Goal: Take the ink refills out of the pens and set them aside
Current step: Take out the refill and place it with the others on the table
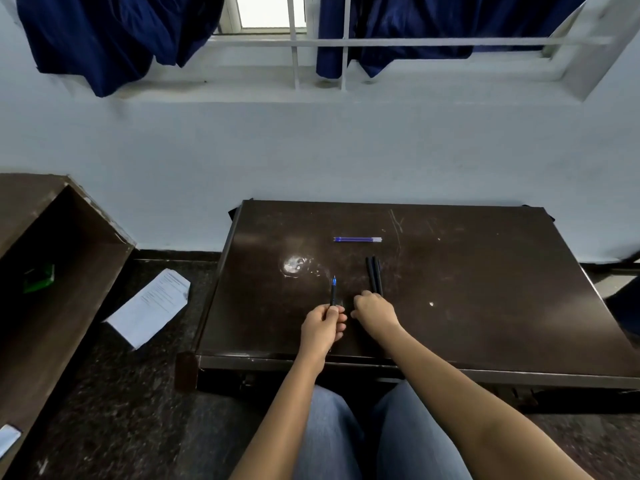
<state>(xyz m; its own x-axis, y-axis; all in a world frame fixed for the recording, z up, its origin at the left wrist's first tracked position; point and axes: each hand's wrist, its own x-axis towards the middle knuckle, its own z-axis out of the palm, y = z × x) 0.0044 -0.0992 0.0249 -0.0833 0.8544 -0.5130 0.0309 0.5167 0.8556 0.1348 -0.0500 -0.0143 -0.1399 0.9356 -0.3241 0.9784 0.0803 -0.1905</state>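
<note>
At the dark brown wooden desk [485,306], my left hand [323,327] pinches a slim black pen with a blue tip [333,295] by its lower end, the tip pointing to 12 o'clock. My right hand [375,311] sits just beside it at 3 o'clock, knuckles up and fingers curled under; I cannot tell whether it holds anything. Directly at its 12 o'clock lie the plain black pen barrels [374,275], at least 2, side by side and touching. Farther out, at 12 o'clock from both hands, thin blue ink refills [357,239] rest in a tight row, well apart from the barrels.

The step in hand, as I judge it, is drawing the refill out of the held pen. To do it well I would hold the left-hand pinch firm on the barrel and bring the right hand's thumb and forefinger to the blue tip. I would pull straight along the pen's axis, not sideways, since so thin a tube is likely to bend. The refill then belongs beside the blue row, parallel to it, and the emptied barrel with the black ones.
</note>
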